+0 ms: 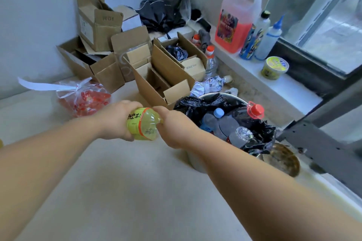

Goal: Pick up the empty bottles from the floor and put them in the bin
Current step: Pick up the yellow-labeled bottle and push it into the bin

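A yellow-green plastic bottle (142,124) with a green and orange label lies sideways in the air between my two hands, just left of the bin. My left hand (115,119) wraps its body. My right hand (172,126) is closed around its neck end, hiding the cap. The bin (197,162) is a pale round tub lined with a black bag (195,104). Inside it lie several clear bottles, one with a blue cap (218,112) and one with a red cap (255,110). A large clear bottle with an orange cap (210,58) stands on the floor behind the boxes.
Open cardboard boxes (156,76) pile up in the corner behind the bin. A clear bag of red items (86,98) lies on the floor at the left. On the white sill stand a pink jug (235,25), bottles and a yellow tub (274,67). A round lid (282,159) lies beside the bin.
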